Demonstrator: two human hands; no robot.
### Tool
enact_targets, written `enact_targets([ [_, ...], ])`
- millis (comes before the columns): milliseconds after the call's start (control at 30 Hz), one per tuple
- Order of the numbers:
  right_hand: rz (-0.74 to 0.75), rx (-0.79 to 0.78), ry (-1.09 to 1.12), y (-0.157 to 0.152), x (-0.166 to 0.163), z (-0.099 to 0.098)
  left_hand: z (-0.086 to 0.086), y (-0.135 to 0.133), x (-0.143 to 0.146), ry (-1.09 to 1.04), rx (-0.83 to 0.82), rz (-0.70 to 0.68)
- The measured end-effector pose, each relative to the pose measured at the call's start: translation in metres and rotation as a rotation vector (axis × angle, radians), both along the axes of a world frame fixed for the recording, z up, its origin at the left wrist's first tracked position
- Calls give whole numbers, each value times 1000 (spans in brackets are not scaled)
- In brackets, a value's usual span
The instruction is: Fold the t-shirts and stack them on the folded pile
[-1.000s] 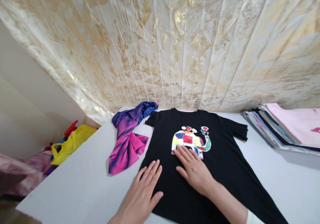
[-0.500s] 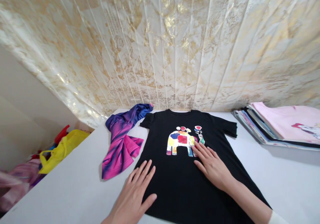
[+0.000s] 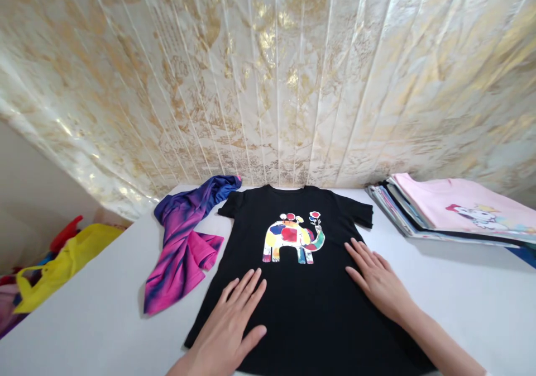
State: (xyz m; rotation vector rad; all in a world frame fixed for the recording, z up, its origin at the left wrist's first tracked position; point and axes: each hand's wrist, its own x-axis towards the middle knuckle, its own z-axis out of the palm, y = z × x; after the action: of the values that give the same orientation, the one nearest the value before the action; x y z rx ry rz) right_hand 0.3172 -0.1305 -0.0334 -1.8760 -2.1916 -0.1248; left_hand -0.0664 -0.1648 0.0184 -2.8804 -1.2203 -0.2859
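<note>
A black T-shirt with a colourful elephant print lies spread flat, front up, on the white table. My left hand rests flat, fingers apart, on the shirt's lower left part near its hem. On the shirt's right side, just below the right sleeve, my right hand lies flat with the fingers spread. Neither hand holds anything.
A crumpled pink and blue garment lies left of the shirt. A stack of folded clothes with a pink shirt on top sits at the right. A gold-patterned curtain hangs behind. Yellow and red items lie beyond the table's left edge.
My right hand has slid from the elephant print out to the shirt's right side. My left hand has stayed on the lower left. The view has shifted left.
</note>
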Motion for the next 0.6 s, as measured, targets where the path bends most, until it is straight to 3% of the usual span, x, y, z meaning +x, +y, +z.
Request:
enact_targets([
  [100,-4,55,-13,1,15,3,1,3,-1,5,-44,-1],
  [267,252,5,101,-39,-68,18,3,26,15,-33,-38,-1],
  [333,308,-61,137,-44,-78,13,-2,38,18,-28,-9,28],
  [367,278,-77,142,-42,-71,9,-6,42,17,-20,6,42],
  [467,-4,-43,131,-26,-18,-4,-16,49,10,7,23,66],
  [600,26,-88,171,0,45,3,-11,49,6,25,-24,65],
])
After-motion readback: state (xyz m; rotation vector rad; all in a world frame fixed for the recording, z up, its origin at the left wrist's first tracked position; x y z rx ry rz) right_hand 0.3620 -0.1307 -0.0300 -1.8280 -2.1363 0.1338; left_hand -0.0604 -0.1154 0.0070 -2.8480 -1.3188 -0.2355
